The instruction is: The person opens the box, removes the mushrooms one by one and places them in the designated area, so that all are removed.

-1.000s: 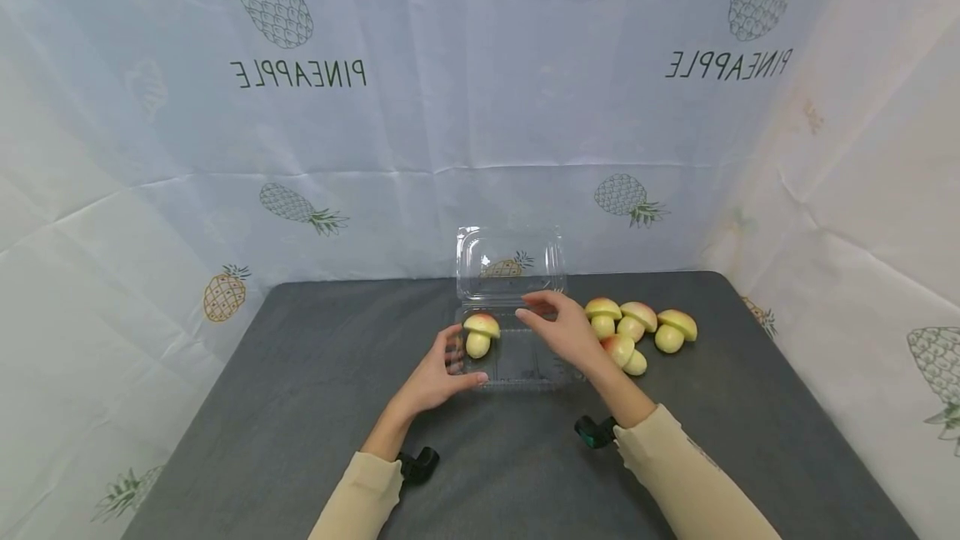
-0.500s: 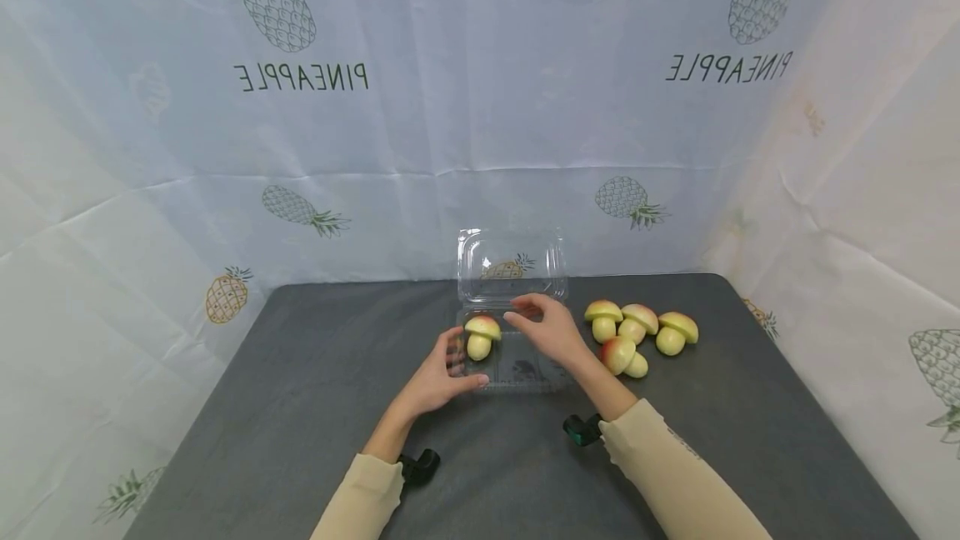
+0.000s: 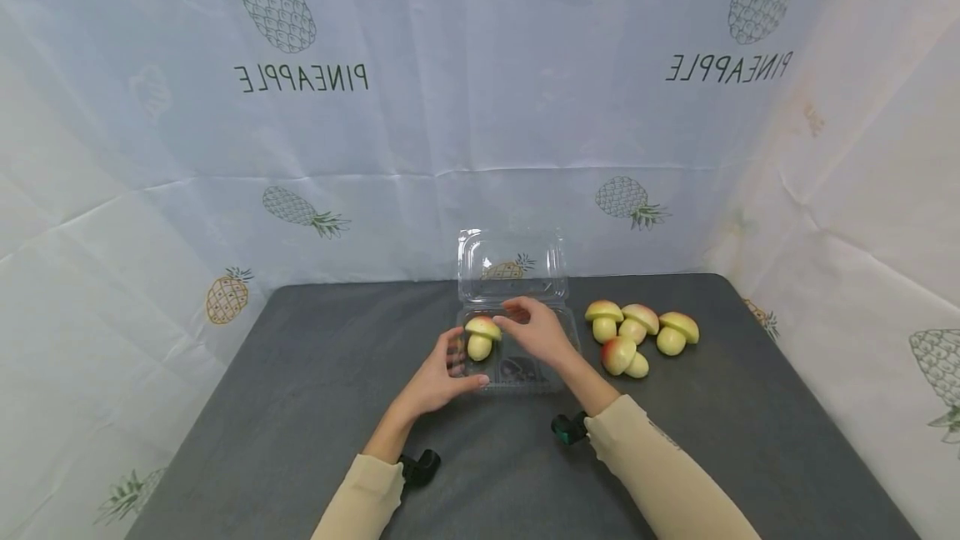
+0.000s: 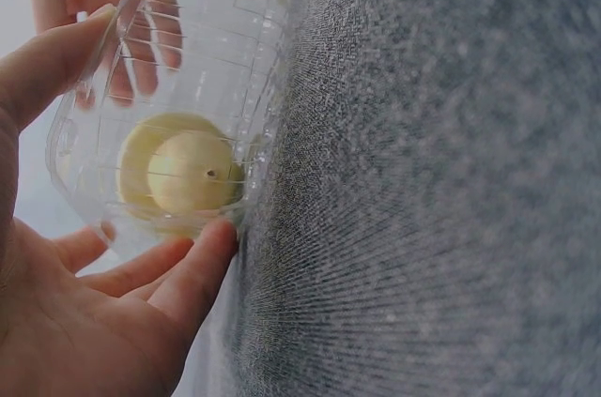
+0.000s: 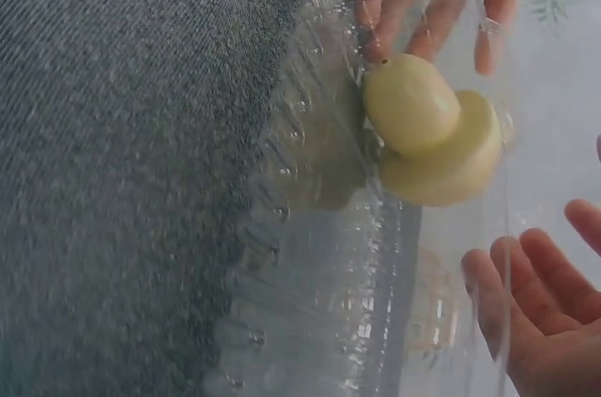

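A clear plastic clamshell container (image 3: 528,384) stands near the back of the table, its lid (image 3: 512,282) raised against the curtain. Thumb and fingers of my left hand (image 3: 429,375) hold it at the near rim and the left side. Inside, at the left, rests one toy mushroom (image 3: 480,347) with a yellow and red cap; its pale round stem (image 4: 192,172) shows through the wall in the left wrist view. Over the container hovers my right hand (image 3: 542,333), fingers loosely bent and holding nothing, fingertips close to the mushroom cap.
To the right of the container several more toy mushrooms (image 3: 670,342) lie grouped on the dark grey table (image 3: 322,357). A pineapple-print curtain (image 3: 487,107) closes off the back and sides. Each wrist carries a black camera mount (image 3: 422,467).
My right hand has drifted left, from the container's right side toward the mushroom inside. The left hand keeps its place on the container.
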Demonstrator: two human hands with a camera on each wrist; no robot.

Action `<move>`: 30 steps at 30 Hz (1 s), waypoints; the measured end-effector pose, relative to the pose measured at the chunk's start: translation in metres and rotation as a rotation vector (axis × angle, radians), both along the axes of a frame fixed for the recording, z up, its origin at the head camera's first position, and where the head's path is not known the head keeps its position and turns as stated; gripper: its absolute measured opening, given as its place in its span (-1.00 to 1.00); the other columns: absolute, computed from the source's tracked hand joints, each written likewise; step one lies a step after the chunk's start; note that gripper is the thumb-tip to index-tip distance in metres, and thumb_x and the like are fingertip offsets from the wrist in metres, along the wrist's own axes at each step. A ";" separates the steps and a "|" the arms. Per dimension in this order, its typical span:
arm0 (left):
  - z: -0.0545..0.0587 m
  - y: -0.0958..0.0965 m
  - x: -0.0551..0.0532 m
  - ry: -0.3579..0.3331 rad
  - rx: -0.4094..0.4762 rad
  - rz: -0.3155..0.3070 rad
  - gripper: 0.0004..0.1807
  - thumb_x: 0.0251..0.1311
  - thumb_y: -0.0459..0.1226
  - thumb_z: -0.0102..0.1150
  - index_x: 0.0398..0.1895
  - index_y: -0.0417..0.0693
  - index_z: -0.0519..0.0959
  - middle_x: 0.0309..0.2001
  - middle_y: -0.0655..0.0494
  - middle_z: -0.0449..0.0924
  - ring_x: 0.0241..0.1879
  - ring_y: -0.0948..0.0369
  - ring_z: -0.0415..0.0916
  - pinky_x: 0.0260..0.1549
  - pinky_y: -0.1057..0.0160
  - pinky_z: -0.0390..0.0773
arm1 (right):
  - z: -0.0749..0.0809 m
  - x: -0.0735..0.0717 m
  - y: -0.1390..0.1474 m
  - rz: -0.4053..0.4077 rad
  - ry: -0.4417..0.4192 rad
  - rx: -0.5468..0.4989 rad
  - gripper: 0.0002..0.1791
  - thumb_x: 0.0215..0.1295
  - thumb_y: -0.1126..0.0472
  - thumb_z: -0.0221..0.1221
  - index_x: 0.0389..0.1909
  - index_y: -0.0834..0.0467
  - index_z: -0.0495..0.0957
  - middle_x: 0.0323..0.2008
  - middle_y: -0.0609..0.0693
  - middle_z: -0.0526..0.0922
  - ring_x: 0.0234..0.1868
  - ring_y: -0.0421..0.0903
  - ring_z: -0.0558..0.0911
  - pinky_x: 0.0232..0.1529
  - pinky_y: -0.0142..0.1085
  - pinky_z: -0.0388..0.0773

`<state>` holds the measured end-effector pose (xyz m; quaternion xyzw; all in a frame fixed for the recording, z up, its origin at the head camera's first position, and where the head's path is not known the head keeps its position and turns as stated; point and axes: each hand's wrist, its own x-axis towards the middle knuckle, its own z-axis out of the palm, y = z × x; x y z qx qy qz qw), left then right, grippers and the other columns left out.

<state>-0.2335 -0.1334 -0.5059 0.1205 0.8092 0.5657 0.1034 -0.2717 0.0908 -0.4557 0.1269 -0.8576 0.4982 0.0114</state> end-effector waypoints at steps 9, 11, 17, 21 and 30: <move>0.001 0.000 0.000 0.008 -0.002 0.005 0.06 0.19 -0.12 0.48 0.61 -0.06 -0.01 0.44 -0.28 0.16 0.36 -0.22 0.33 0.24 -0.19 0.45 | -0.009 -0.008 -0.011 0.010 -0.032 0.001 -0.55 0.40 -0.04 0.30 0.17 0.14 0.62 0.11 0.07 0.62 0.10 0.05 0.60 0.07 0.03 0.58; 0.002 0.000 0.001 0.011 0.000 0.004 0.05 0.20 -0.15 0.48 0.61 -0.06 -0.01 0.44 -0.28 0.16 0.36 -0.22 0.33 0.24 -0.19 0.45 | -0.009 -0.009 -0.013 0.005 -0.045 0.007 -0.55 0.40 -0.04 0.30 0.17 0.12 0.62 0.10 0.06 0.63 0.09 0.04 0.60 0.06 0.02 0.58; 0.001 0.003 0.000 0.004 0.001 0.010 0.04 0.23 -0.27 0.44 0.61 -0.15 -0.05 0.44 -0.36 0.13 0.38 -0.28 0.28 0.26 -0.23 0.41 | -0.013 -0.010 -0.018 0.014 -0.087 0.013 -0.56 0.41 -0.02 0.29 0.17 0.15 0.61 0.05 0.06 0.66 0.06 0.02 0.63 0.03 -0.03 0.61; 0.002 0.003 0.001 0.002 0.002 0.012 0.04 0.22 -0.27 0.44 0.61 -0.16 -0.04 0.44 -0.35 0.14 0.37 -0.28 0.29 0.26 -0.23 0.41 | -0.018 -0.012 -0.020 0.025 -0.094 -0.005 -0.57 0.43 0.01 0.28 0.17 0.18 0.60 0.03 0.07 0.67 0.05 0.03 0.64 0.02 -0.04 0.62; 0.001 0.000 0.000 0.007 -0.016 -0.005 0.04 0.24 -0.17 0.44 0.61 -0.09 -0.04 0.44 -0.28 0.15 0.38 -0.22 0.31 0.26 -0.17 0.44 | -0.024 -0.011 -0.026 0.026 -0.109 0.017 -0.53 0.41 0.03 0.30 0.22 0.19 0.58 0.07 0.12 0.65 0.08 0.08 0.63 -0.02 -0.07 0.65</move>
